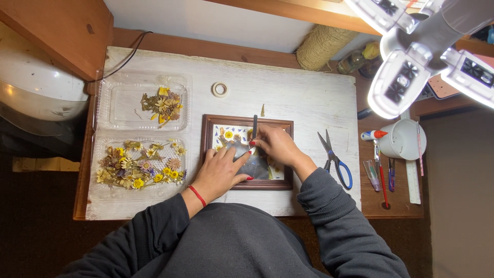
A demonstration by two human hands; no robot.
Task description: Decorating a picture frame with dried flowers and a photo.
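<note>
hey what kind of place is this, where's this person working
Most likely a home craft desk. Clear trays of dried flowers sit beside a wooden picture frame under both hands, with scissors, a glue bottle and a bright work lamp nearby.

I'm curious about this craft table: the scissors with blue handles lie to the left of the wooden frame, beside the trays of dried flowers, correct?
Not quite. The head view shows the scissors with blue handles lying to the right of the wooden frame, on the far side from the trays of dried flowers.
</note>
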